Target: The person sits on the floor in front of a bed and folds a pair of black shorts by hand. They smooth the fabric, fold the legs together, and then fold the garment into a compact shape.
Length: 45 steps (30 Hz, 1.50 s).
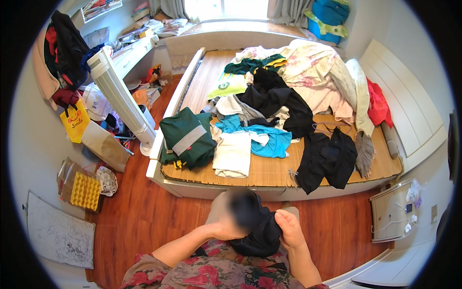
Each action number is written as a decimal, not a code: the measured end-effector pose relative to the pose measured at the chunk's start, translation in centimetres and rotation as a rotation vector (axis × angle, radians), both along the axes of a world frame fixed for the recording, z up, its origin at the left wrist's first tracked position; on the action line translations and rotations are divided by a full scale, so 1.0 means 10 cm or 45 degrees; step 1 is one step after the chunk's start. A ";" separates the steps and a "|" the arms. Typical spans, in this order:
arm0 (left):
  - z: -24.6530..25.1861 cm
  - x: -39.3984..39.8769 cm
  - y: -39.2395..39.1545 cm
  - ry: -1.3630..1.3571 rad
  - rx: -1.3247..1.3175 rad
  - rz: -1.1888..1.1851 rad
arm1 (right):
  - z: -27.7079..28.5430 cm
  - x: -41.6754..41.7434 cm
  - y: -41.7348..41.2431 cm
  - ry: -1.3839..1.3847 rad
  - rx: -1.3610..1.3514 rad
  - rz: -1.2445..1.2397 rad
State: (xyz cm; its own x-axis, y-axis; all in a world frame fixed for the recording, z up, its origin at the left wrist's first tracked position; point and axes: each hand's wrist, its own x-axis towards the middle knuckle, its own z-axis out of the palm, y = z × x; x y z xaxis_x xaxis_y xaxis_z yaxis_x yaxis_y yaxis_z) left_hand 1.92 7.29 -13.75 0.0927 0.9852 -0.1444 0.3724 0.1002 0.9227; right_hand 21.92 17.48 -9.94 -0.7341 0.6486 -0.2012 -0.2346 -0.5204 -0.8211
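Close to my body, my left hand (225,228) and my right hand (288,227) both grip a black cloth garment (260,234). Part of the left hand and the garment is blurred. On the bed's bamboo mat (272,171) before me lie a folded dark green garment with a grey stripe (186,133), a folded white cloth (232,153), a bright blue garment (274,144), and black shorts or trousers (330,155). Behind them is a heap of black clothing (274,95).
A floral quilt (306,68) is bunched at the bed's far side. A white tower fan (119,94) stands left of the bed. Bags, cardboard and a yellow egg tray (85,190) sit along the left wall. A small cabinet (391,213) stands at right.
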 end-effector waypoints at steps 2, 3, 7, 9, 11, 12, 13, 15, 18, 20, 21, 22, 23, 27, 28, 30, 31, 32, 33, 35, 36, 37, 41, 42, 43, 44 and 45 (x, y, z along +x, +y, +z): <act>-0.06 -0.08 -0.01 -0.025 0.132 0.058 | -0.14 0.04 0.05 -0.084 0.152 0.009; -0.01 -0.15 -0.02 -0.033 0.154 0.038 | -0.19 0.06 0.07 -0.112 0.189 0.017; 0.54 -0.43 -0.07 -0.026 0.079 -0.226 | -0.15 0.07 0.02 0.045 -0.086 0.110; 0.93 -0.54 -0.14 -0.069 -0.038 -0.180 | 0.07 -0.02 -0.05 0.100 -0.132 0.165; 1.09 -0.68 -0.25 -0.095 -0.001 -0.195 | 0.12 -0.09 -0.10 0.140 -0.146 0.254; 1.17 -0.74 -0.27 -0.099 0.054 -0.216 | 0.11 -0.11 -0.11 0.156 -0.137 0.317; 1.19 -0.80 -0.31 -0.105 0.018 -0.204 | 0.09 -0.15 -0.12 0.171 -0.129 0.380; 1.14 -0.95 -0.36 -0.121 -0.047 -0.193 | 0.04 -0.30 -0.14 0.070 0.052 0.473; 0.88 -1.19 -0.51 0.159 -0.163 0.011 | 0.00 -0.58 -0.23 -0.090 0.079 0.560; 0.77 -1.16 -0.56 0.706 -0.422 0.148 | -0.28 -0.71 -0.35 -0.139 -0.018 0.516; 0.72 -1.10 -0.61 1.147 -0.655 0.208 | -0.36 -0.75 -0.39 -0.163 -0.069 0.497; 0.56 -1.08 -0.76 1.342 -0.412 0.339 | -0.36 -0.78 -0.40 -0.233 0.011 0.538; 0.45 -1.06 -0.85 1.161 -0.295 0.423 | -0.37 -0.80 -0.41 -0.233 0.015 0.555; 0.45 -0.69 -0.75 0.363 0.067 0.542 | -0.45 -0.89 -0.45 -0.261 -0.018 0.472; 0.46 -0.59 -0.70 0.310 0.135 0.484 | -0.46 -0.91 -0.45 -0.261 -0.036 0.421; 0.44 -0.45 -0.59 0.306 0.328 0.429 | -0.38 -0.92 -0.43 -0.185 -0.090 0.341; 0.42 -0.40 -0.55 0.355 0.451 0.433 | -0.35 -0.90 -0.40 -0.146 -0.118 0.299; 0.43 -0.36 -0.52 0.382 0.479 0.429 | -0.51 -0.86 -0.36 -0.095 -0.129 0.306; 0.43 -0.33 -0.51 0.334 0.504 0.438 | -0.47 -0.88 -0.35 -0.064 -0.154 0.220; 0.42 -0.27 -0.48 0.235 0.551 0.455 | -0.34 -0.92 -0.34 -0.003 -0.203 0.045; 0.43 -0.25 -0.47 0.180 0.471 0.433 | -0.39 -0.88 -0.31 0.032 -0.210 0.057; 0.41 -0.24 -0.48 0.209 0.414 0.401 | -0.42 -0.85 -0.30 0.013 -0.181 0.071; 0.21 -0.20 -0.52 0.348 0.310 0.187 | -0.54 -0.82 -0.30 -0.122 0.069 0.069; 0.17 -0.19 -0.54 0.392 0.222 0.152 | -0.56 -0.83 -0.31 -0.171 0.162 0.059; 0.13 -0.18 -0.55 0.436 0.135 0.117 | -0.55 -0.83 -0.33 -0.178 0.151 0.063; 0.13 -0.18 -0.55 0.433 0.123 0.118 | -0.53 -0.82 -0.34 -0.185 0.140 0.067; 0.12 -0.17 -0.55 0.432 0.109 0.118 | -0.51 -0.83 -0.35 -0.191 0.127 0.070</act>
State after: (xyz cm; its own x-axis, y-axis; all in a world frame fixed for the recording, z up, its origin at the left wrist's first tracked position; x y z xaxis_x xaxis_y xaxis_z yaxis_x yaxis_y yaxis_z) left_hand 0.18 1.76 -12.53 -0.0369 0.9970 -0.0681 0.6521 0.0757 0.7544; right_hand 13.63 13.94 -15.07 -0.7356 0.6306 -0.2476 -0.0795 -0.4433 -0.8928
